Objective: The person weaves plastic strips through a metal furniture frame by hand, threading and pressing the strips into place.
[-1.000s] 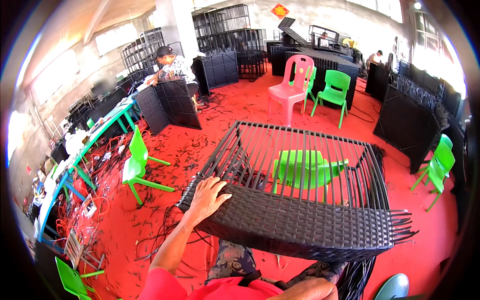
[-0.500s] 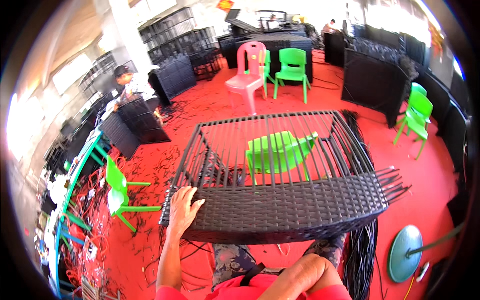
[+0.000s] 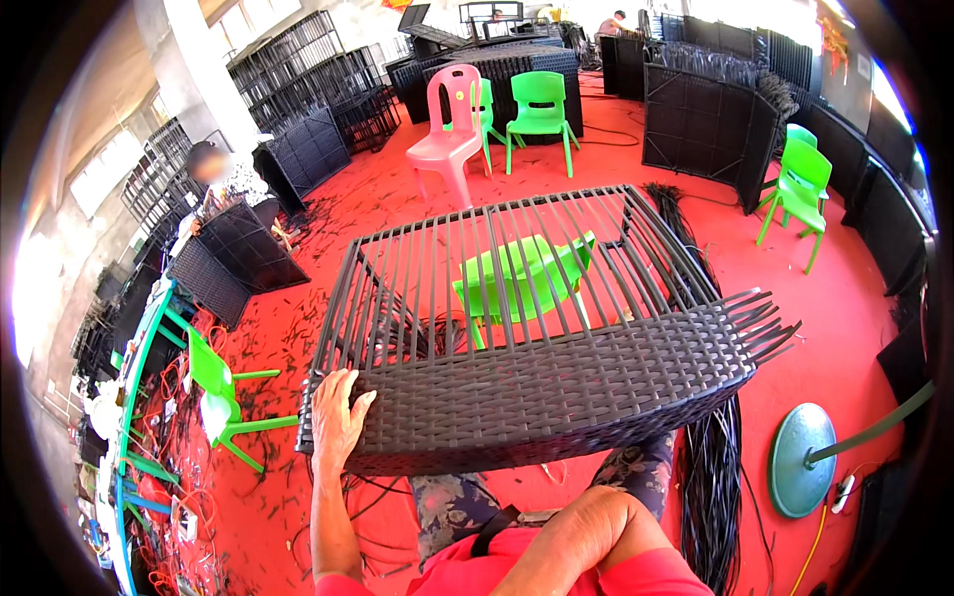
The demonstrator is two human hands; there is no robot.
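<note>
A black wicker frame [image 3: 537,392] lies across in front of me above my lap. Its near part is tightly woven; bare slats [image 3: 497,268] span the far part. Loose strand ends [image 3: 770,323] stick out at its right corner. My left hand [image 3: 338,415] rests on the near left corner of the weave, fingers stretched forward and thumb spread to the right. My right forearm [image 3: 586,536] folds across my body, and its hand is beyond the lower edge of the picture. Through the slats a green chair [image 3: 522,283] shows on the far side.
A long bundle of black strands [image 3: 711,497] runs along the red floor at right, near a round green base [image 3: 803,459] with a pole. Another green chair [image 3: 224,397] stands left, and a pink chair [image 3: 447,144] ahead. A person [image 3: 229,184] sits far left among black panels.
The whole scene has shifted a little left and up in the picture as my head turned. My left hand keeps its place on the wicker frame's corner.
</note>
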